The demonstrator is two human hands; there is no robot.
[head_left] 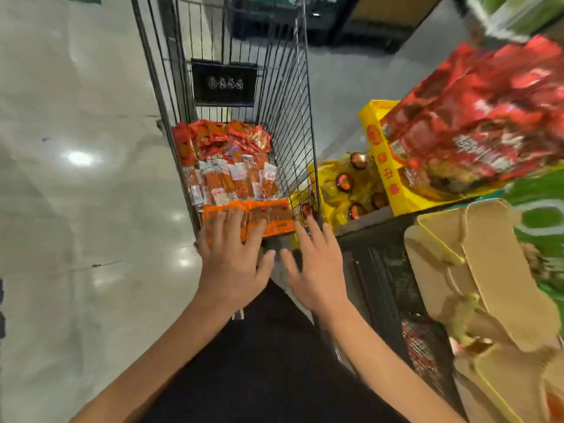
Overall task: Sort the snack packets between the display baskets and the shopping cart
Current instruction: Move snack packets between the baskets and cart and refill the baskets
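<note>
Already the shopping cart (293,123) holds a good part of the snacks: red packets (225,138) lie at its far end, clear packets of orange sticks (232,181) in the middle, and an orange packet (271,215) nearest the person. The left hand (235,257) rests with spread, straight fingers on this orange packet and grips nothing. The right hand (314,264) is also open, its fingers straight near the cart's right wall, holding nothing. To the right, a yellow display box (381,166) still carries many red packets (476,117), and yellow packets (345,184) lie beside the cart. So I judge the task is only partly done; much stock on the display side is left to sort.
</note>
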